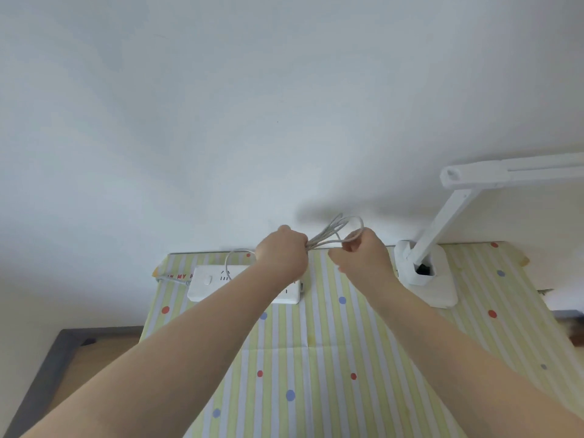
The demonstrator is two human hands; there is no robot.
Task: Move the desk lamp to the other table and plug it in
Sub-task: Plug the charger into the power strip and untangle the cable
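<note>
Right now I have the lamp's cord [339,230] bunched in loops between my two hands, held up over the far edge of the table [316,349] near the wall; my left hand [282,252] is a closed fist around the gathered strands, and my right hand [363,257] has its fingers curled round the outer loop, pinching it just beside the other hand. My desk lamp [425,270] stands on its white base at the right of the striped, dotted tablecloth, its arm leaning up and to the right out of view, so by my reckoning the carrying is done and what remains is the plugging in. A white power strip [202,284] lies flat on the cloth under my left forearm, close to the back edge, with a thin wire curling up from it toward my left hand, though I cannot tell whether that is the same cord or where it ends. I see no plug from here; it may be hidden inside my fist or behind the loops. My next move, as I judge it, calls for shaking the coils loose, finding the plug end, turning its pins down and lining them up with a free socket on the strip, while I keep enough slack that the cord does not tug the lamp's base
</note>
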